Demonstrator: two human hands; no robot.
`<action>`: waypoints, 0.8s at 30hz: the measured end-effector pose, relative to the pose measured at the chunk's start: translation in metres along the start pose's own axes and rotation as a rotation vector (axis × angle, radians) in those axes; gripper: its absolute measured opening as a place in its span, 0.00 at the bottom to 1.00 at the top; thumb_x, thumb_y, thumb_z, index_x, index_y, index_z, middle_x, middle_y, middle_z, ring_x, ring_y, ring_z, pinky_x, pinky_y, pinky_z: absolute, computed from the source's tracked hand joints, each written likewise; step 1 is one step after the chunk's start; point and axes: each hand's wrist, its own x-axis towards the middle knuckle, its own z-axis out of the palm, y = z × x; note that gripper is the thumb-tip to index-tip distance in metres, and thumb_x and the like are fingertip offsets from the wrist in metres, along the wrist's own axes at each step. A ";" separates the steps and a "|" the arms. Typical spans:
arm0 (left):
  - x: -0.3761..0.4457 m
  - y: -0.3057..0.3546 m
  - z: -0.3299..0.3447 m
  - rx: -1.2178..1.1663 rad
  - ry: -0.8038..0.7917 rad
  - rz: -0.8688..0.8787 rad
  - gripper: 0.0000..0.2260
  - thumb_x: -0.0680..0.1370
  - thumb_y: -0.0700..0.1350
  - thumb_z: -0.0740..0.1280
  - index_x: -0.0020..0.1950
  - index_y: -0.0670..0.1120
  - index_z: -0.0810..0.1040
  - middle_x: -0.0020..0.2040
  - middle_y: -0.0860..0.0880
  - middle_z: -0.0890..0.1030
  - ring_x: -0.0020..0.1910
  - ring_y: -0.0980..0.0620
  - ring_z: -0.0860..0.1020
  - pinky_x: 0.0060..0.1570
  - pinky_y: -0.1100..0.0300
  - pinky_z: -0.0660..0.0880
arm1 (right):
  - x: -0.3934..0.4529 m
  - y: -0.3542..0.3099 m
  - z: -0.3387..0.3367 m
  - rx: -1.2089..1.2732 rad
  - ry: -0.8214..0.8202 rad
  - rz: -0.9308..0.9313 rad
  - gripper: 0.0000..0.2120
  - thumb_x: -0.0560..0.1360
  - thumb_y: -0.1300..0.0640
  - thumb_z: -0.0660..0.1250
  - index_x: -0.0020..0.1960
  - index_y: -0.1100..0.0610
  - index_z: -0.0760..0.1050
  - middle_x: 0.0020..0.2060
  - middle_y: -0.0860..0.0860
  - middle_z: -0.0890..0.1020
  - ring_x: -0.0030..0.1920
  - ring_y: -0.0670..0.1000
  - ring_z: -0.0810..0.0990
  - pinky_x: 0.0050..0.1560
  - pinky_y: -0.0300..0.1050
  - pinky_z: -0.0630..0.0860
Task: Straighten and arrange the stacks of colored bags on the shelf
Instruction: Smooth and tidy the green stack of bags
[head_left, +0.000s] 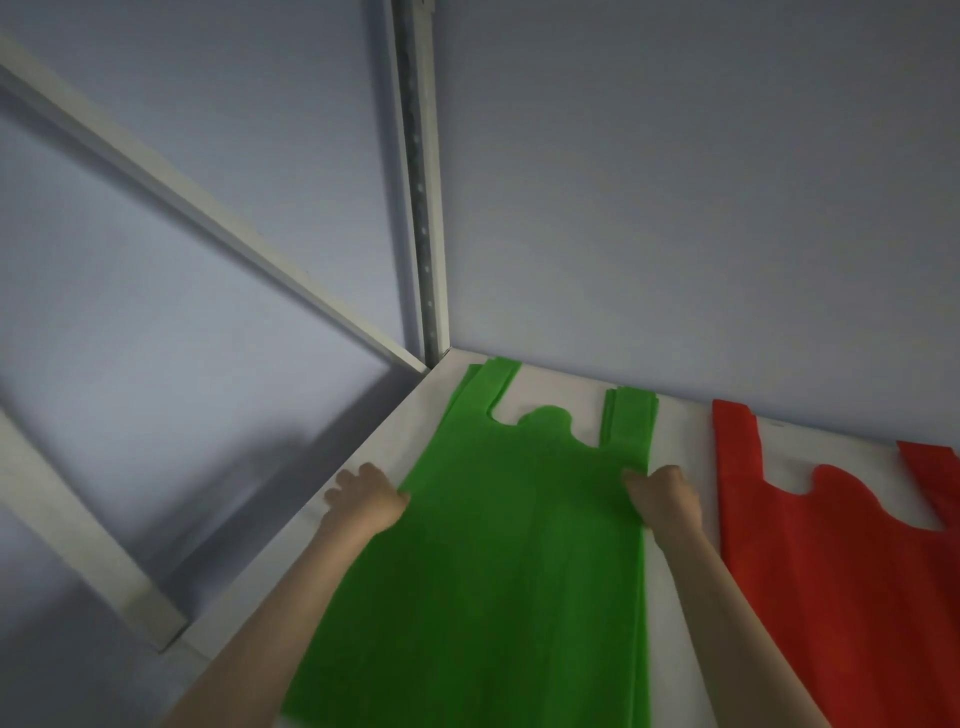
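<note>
A stack of green bags (514, 525) lies flat on the white shelf (680, 426), handles pointing at the back wall. My left hand (366, 496) grips the stack's left edge, fingers curled at the shelf's left rim. My right hand (665, 499) grips the stack's right edge, thumb on top of the green fabric. To the right lies a stack of red bags (831, 571), handles also toward the wall, running out of view at the right.
A slotted metal upright (423, 208) stands at the shelf's back left corner. A white frame bar (171, 192) runs off diagonally to the left. A grey-blue wall (675, 182) closes the back. A bare white strip separates the green and red stacks.
</note>
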 end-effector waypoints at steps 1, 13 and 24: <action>-0.002 -0.011 -0.003 -0.041 -0.035 0.005 0.23 0.78 0.47 0.62 0.69 0.37 0.62 0.64 0.38 0.69 0.61 0.40 0.73 0.57 0.52 0.74 | 0.005 -0.001 0.001 -0.014 -0.005 0.018 0.21 0.77 0.56 0.61 0.65 0.68 0.67 0.60 0.64 0.76 0.59 0.62 0.76 0.52 0.49 0.74; -0.006 -0.021 -0.011 -0.310 -0.067 0.065 0.04 0.75 0.37 0.66 0.40 0.42 0.74 0.35 0.49 0.70 0.33 0.55 0.70 0.32 0.64 0.63 | 0.016 -0.005 0.008 -0.024 -0.012 0.061 0.13 0.75 0.63 0.61 0.58 0.67 0.74 0.50 0.62 0.80 0.47 0.58 0.78 0.38 0.46 0.75; -0.036 -0.075 -0.003 -0.183 0.095 0.119 0.04 0.77 0.39 0.64 0.50 0.43 0.75 0.50 0.43 0.77 0.58 0.44 0.74 0.56 0.56 0.71 | 0.005 0.008 0.006 -0.029 0.063 0.072 0.15 0.75 0.63 0.59 0.60 0.69 0.73 0.54 0.64 0.81 0.56 0.60 0.80 0.44 0.44 0.72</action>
